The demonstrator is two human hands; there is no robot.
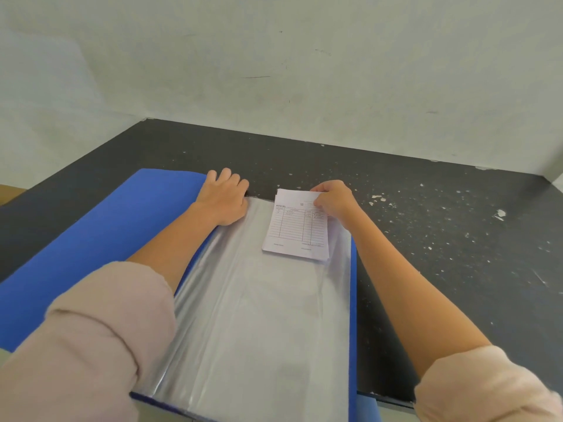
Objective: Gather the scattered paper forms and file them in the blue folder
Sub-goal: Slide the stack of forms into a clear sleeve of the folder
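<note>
**Forms held at the far end of the open folder**

We see the blue folder (91, 239) lying open on the dark counter (441, 239), with its clear plastic sleeves (259, 315) facing up. Our right hand (333, 202) has its grip closed on the small stack of paper forms (297, 231): the thumb and fingers pinch the far right corner of the stack. From this grip the stack extends toward us and lies flat on the sleeve, near the far edge of the folder. The top form shows a printed table with lines. We cannot tell if the forms are on top of the sleeve or partly inside it.

To the left of this grip, our left hand (224, 197) presses on the far edge of the folder, near the spine. Its fingers are curled over that edge; whether they pinch a sleeve we cannot tell. Both pink sleeves (91, 345) are pushed up on the forearms.
</note>
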